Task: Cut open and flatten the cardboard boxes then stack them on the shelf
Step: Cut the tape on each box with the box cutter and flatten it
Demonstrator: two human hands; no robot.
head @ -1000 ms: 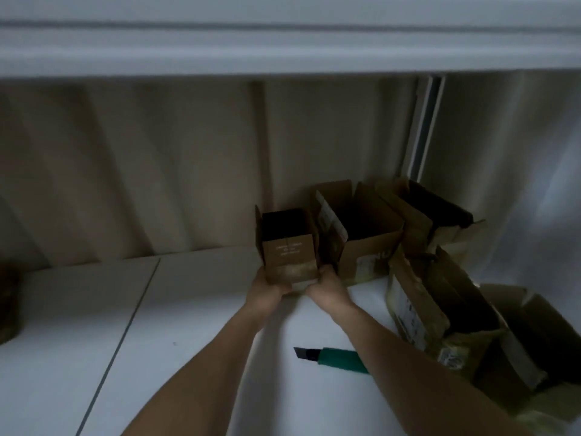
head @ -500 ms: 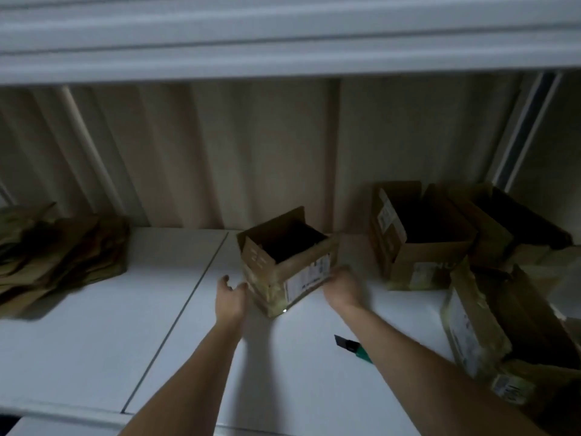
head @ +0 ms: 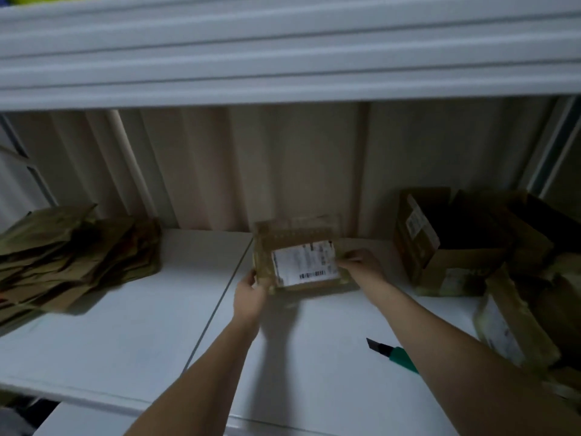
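A small brown cardboard box with a white shipping label faces me at the middle of the white shelf. My left hand grips its lower left corner. My right hand holds its right edge, fingers curled over the label side. A green-handled utility knife lies on the shelf under my right forearm, blade end pointing left. A pile of flattened cardboard lies at the shelf's left end.
Several open cardboard boxes crowd the right end of the shelf, one with a torn flap near my right arm. A white upper shelf hangs overhead. A ribbed beige wall closes the back.
The small box has been turned from open-side-up to label-side toward me and shifted left of the other boxes. Both hands moved with it; the view swung left, showing the flattened pile.
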